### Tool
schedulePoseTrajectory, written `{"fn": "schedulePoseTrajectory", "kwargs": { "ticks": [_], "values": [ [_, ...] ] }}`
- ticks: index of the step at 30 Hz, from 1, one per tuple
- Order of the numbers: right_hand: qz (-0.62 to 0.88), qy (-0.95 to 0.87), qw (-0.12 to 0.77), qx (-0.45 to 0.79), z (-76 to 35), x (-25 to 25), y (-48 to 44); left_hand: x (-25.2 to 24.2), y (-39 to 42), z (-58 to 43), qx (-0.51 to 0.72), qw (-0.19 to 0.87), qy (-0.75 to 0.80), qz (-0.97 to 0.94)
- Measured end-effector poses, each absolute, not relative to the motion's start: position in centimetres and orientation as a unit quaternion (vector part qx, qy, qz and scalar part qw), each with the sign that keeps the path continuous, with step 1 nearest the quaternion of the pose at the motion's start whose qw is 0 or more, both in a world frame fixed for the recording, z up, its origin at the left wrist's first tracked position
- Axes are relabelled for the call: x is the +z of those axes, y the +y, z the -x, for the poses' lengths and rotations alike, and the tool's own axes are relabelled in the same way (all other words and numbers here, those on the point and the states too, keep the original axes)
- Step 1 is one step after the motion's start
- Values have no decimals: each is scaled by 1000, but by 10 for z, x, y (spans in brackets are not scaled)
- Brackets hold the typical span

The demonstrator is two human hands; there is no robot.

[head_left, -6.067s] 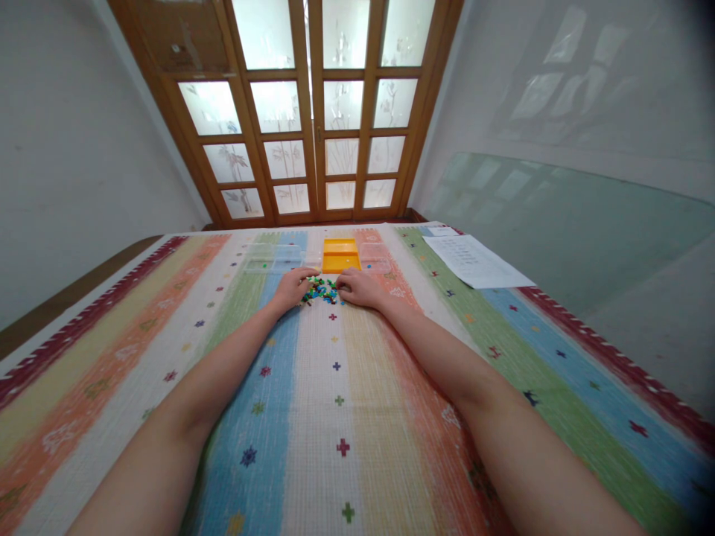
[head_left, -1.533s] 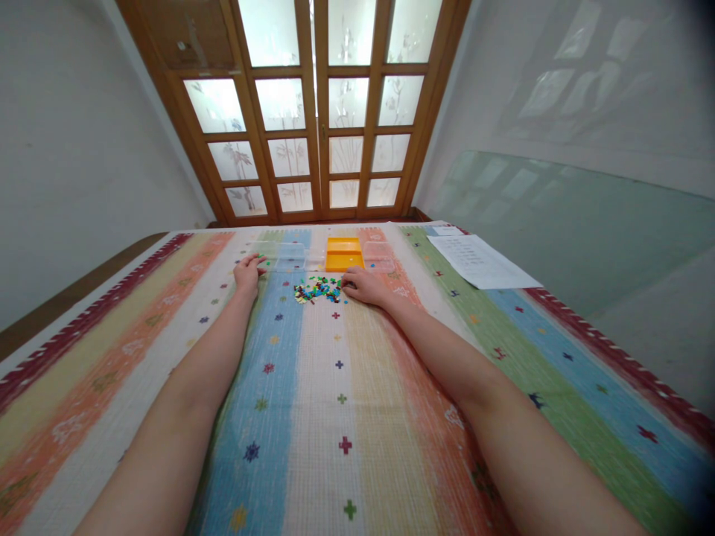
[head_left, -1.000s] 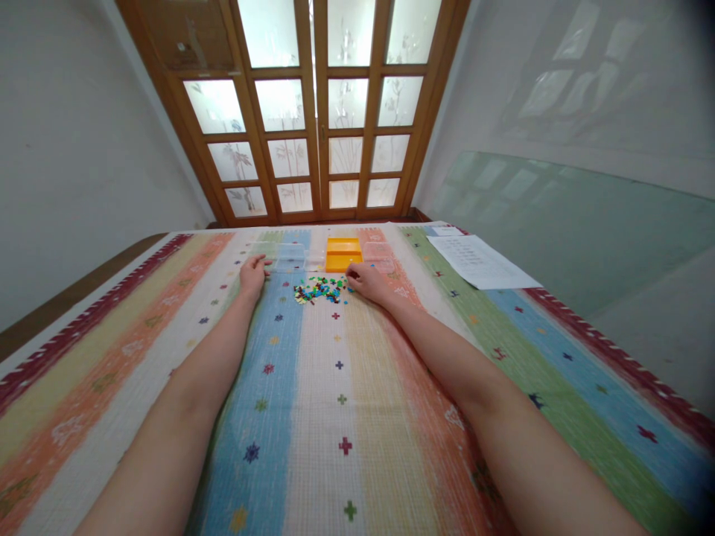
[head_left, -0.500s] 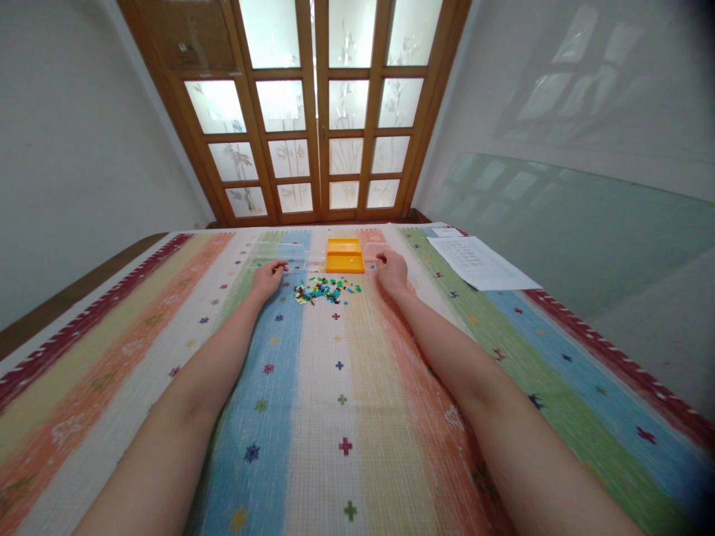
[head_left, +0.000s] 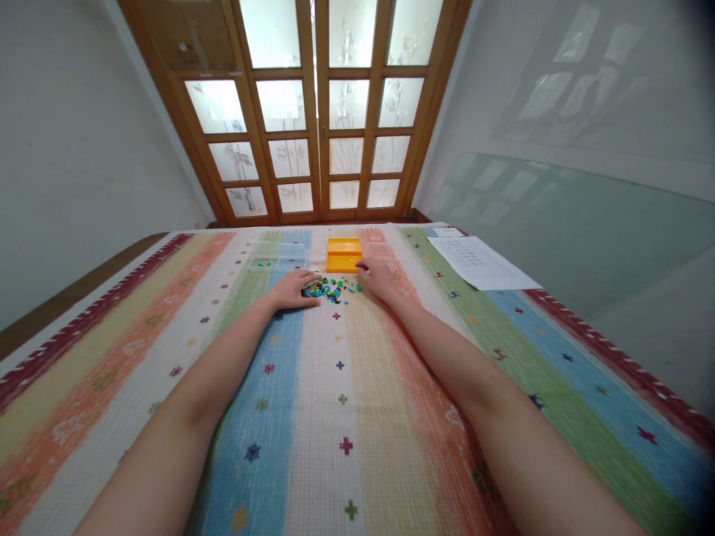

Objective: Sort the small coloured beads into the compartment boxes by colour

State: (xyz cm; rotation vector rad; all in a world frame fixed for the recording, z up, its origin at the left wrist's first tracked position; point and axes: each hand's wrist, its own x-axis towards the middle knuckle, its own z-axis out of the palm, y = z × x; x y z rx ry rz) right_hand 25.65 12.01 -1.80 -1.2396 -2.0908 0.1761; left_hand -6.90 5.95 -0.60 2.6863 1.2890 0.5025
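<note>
I have the left hand [head_left: 293, 290] at the left edge of the loose pile of small coloured pieces [head_left: 334, 292], its fingers and thumb spread around that side. The pile lies on the table [head_left: 369, 372], just in front of the orange tray [head_left: 342, 263]. The right hand [head_left: 378, 278] is by the tray's near right corner with its fingers bunched; I can't tell whether they pinch a piece.

My main worry is the left hand: a careless sweep there could scatter pieces across the cloth [head_left: 324, 417], whose small printed motifs would make strays easy to miss. The right hand could nudge the orange tray, being so close to its rim, or knock the right clear tray [head_left: 378, 250], which it partly covers. The left clear tray [head_left: 287, 257] is so see-through that I could misjudge its edge.

Counting: two hands, one orange tray with two compartments, and at least one clear tray on each side of it. I make out two or three green pieces [head_left: 268, 264] in the left one. The pile is too dense and small for me to count. One large paper sheet [head_left: 474, 262] lies to the right, with at least one smaller sheet [head_left: 445, 232] behind.
</note>
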Motion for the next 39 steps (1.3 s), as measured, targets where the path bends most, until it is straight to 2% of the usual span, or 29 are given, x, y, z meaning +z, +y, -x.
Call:
{"fn": "schedulePoseTrajectory", "kwargs": {
  "ticks": [6, 17, 22, 30, 39],
  "values": [
    [358, -886, 282, 83, -245, -16, 104, -13, 62, 67, 193, 46, 429, -881],
    [331, -910, 241, 66, -239, -11, 95, -24, 71, 69, 236, 50, 445, -863],
    [304, -918, 247, 60, -234, -14, 92, -26, 72, 70, 247, 47, 454, -855],
    [234, -930, 258, 120, -231, -12, 90, -15, 63, 57, 263, 47, 436, -859],
    [305, -900, 287, 119, -231, -13, 93, -2, 51, 43, 259, 62, 397, -879]
  ]
}}
